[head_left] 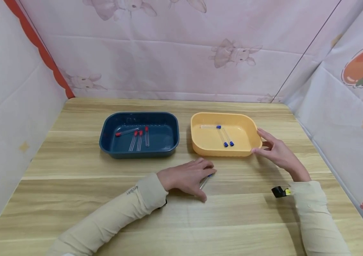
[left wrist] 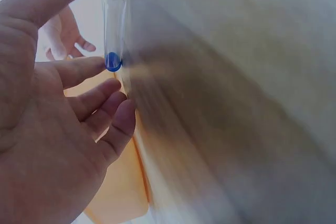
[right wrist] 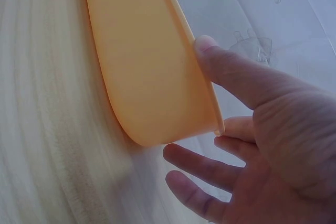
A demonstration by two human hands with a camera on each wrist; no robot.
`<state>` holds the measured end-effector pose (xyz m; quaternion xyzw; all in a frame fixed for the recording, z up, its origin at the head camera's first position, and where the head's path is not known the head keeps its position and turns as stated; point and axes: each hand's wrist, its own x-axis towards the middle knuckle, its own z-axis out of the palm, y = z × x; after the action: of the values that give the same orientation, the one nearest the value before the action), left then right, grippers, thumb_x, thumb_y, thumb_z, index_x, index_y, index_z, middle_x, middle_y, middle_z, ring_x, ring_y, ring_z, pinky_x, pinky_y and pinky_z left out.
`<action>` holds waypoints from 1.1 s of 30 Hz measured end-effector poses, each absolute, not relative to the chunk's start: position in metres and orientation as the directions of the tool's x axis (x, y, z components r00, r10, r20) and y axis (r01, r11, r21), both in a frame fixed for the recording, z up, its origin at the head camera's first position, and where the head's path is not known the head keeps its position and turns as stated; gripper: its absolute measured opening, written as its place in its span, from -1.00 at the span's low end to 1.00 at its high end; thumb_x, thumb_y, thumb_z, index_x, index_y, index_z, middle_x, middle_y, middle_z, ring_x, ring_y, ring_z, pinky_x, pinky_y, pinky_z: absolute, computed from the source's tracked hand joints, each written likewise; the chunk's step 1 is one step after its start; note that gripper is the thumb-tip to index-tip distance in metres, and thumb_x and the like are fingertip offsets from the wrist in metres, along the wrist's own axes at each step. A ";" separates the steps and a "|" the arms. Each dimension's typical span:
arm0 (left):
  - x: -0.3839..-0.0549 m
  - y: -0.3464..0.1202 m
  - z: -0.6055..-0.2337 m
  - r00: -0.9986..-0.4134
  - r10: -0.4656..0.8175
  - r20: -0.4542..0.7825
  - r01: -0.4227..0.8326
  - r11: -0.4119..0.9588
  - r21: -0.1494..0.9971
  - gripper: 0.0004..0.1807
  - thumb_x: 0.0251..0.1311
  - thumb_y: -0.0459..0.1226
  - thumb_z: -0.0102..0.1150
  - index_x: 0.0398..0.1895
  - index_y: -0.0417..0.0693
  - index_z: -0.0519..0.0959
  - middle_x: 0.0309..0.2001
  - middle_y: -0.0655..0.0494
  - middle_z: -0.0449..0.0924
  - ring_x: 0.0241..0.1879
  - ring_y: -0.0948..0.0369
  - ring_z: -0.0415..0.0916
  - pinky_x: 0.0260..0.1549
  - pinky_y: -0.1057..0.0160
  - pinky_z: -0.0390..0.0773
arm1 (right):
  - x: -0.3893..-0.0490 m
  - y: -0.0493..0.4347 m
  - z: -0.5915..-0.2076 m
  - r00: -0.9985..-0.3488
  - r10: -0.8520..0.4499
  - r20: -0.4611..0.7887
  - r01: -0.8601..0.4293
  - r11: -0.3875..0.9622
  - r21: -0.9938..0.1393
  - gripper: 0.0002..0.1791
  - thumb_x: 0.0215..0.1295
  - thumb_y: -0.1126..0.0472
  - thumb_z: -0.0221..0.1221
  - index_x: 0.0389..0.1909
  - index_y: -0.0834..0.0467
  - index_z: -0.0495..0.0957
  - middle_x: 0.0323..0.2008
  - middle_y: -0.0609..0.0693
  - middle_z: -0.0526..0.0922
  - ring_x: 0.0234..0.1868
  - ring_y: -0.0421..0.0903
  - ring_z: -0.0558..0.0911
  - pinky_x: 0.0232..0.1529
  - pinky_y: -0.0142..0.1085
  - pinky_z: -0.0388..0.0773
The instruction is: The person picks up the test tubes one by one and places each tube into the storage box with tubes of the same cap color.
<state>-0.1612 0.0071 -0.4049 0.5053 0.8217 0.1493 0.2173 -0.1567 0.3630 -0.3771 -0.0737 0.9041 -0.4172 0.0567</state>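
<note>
My left hand is low over the table, thumb and fingers spread around a clear tube with a blue cap. In the left wrist view, the index fingertip is right at the tube's blue cap, while the thumb stands apart from the glass. My right hand holds the yellow tray at its front right corner. Its thumb lies on the rim and its index finger reaches round the end; the lower fingers hang free. Inside that tray lie 3 blue-capped tubes.
Left of the yellow tray stands a dark blue tray with several red-capped tubes. Both trays stand on a wooden table. Patterned cloth hangs behind and on both sides. A small black piece sticks out beside the right cuff.
</note>
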 end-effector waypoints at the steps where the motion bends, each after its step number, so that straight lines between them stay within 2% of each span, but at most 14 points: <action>1: -0.162 0.007 -0.405 -0.392 0.896 -0.209 0.768 0.444 0.461 0.06 0.12 0.22 0.45 0.60 -0.01 0.24 0.53 0.08 0.19 0.43 0.17 0.10 0.47 0.20 0.19 | -0.157 0.363 -0.377 -0.983 -0.181 -0.041 -0.086 0.640 -0.763 -0.07 0.39 0.26 0.35 0.63 0.26 0.04 0.59 0.30 0.08 0.20 0.31 0.56 -0.06 -0.64 0.53; 7: -0.164 0.005 -0.403 -0.380 0.897 -0.224 0.781 0.442 0.441 0.15 0.02 0.23 0.52 0.61 -0.04 0.22 0.54 0.07 0.17 0.45 0.16 0.09 0.49 0.19 0.17 | -0.156 0.363 -0.377 -0.983 -0.177 -0.041 -0.084 0.643 -0.761 -0.07 0.39 0.26 0.35 0.63 0.26 0.04 0.58 0.30 0.09 0.20 0.31 0.55 -0.06 -0.64 0.53; 15: -0.164 0.005 -0.403 -0.376 0.895 -0.240 0.778 0.446 0.443 0.18 0.01 0.18 0.57 0.64 0.02 0.16 0.55 0.07 0.14 0.46 0.16 0.06 0.50 0.14 0.15 | -0.156 0.363 -0.378 -0.983 -0.179 -0.042 -0.084 0.639 -0.764 -0.06 0.39 0.26 0.35 0.63 0.26 0.02 0.58 0.32 0.10 0.21 0.33 0.55 -0.06 -0.64 0.53; 26: -0.165 0.007 -0.403 -0.376 0.889 -0.260 0.780 0.456 0.429 0.15 0.01 0.19 0.56 0.64 0.12 0.18 0.55 0.07 0.13 0.46 0.15 0.07 0.48 0.16 0.18 | -0.156 0.362 -0.377 -0.983 -0.179 -0.045 -0.081 0.638 -0.766 -0.07 0.40 0.26 0.34 0.63 0.26 0.02 0.58 0.31 0.09 0.22 0.33 0.54 -0.05 -0.65 0.53; 33: -0.166 0.007 -0.403 -0.376 0.890 -0.258 0.782 0.454 0.427 0.09 0.01 0.20 0.55 0.59 0.14 0.26 0.56 0.08 0.14 0.46 0.15 0.08 0.48 0.13 0.19 | -0.156 0.362 -0.377 -0.984 -0.173 -0.047 -0.076 0.640 -0.765 -0.08 0.40 0.25 0.34 0.62 0.27 0.03 0.59 0.29 0.09 0.22 0.32 0.54 -0.05 -0.64 0.53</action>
<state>-0.1661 0.0068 -0.4032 0.5093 0.8210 0.1175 0.2298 -0.1558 0.3621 -0.3770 -0.0690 0.9037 -0.4186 0.0579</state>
